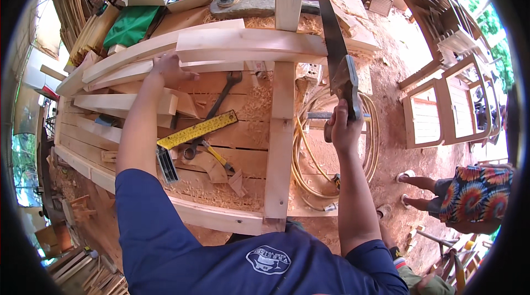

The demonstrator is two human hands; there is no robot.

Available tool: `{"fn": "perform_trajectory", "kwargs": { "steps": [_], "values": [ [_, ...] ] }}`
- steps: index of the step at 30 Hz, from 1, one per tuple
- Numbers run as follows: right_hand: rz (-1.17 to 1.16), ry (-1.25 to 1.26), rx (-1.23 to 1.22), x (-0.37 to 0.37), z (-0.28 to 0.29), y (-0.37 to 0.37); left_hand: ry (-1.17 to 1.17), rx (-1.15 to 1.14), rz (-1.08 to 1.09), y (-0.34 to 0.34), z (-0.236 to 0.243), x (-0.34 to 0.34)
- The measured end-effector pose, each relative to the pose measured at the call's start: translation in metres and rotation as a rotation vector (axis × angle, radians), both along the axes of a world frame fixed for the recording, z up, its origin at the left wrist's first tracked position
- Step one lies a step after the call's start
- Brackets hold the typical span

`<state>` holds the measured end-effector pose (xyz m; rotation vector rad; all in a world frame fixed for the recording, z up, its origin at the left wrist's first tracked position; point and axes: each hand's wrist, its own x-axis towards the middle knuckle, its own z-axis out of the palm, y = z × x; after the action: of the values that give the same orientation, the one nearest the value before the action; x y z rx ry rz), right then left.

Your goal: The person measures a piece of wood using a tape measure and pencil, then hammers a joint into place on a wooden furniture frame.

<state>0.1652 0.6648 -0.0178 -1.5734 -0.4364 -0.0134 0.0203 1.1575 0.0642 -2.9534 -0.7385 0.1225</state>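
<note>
A handsaw with a long, dark, tapering steel blade and a handle of brown wood and grey metal (335, 46) stood nearly upright at the right end of a thick, squared, pale timber beam (251, 45), its toothed edge close against that end; whether the teeth had entered the wood could not be told. The right hand (345, 121) was closed around the saw's handle. The left hand (172, 68) lay at the beam's left end, fingers partly bent and thumb spread away; whether it gripped the timber or only pressed on it could not be told. The beam rested across a long pale wooden rail (281, 107), beside other squared timbers (121, 102) on the left. Nearer the wearer, on the slatted wooden worktop (218, 218), a flat yellow ruler with black markings (201, 129) lay across a long dark metal wrench (221, 96), just beside a small yellow-and-black-handled tool (218, 157), among curled pale wood shavings (256, 113). Right of the rail lay a coiled tan hose (298, 157). Farther right were pale wooden frames (441, 110) and a person in a multicoloured tie-dyed garment (477, 193). At upper left was a shiny green sheet (132, 24).
</note>
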Motion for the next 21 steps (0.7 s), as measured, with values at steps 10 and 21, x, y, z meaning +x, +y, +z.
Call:
{"fn": "perform_trajectory", "kwargs": {
  "steps": [10,21],
  "values": [
    [-0.016,-0.075,-0.166,0.007,0.014,-0.008,0.011,-0.141,0.081,0.005,-0.004,0.013],
    [0.01,-0.002,-0.132,0.018,0.015,-0.007,0.252,0.02,-0.016,0.055,0.006,-0.018]
  ]
}}
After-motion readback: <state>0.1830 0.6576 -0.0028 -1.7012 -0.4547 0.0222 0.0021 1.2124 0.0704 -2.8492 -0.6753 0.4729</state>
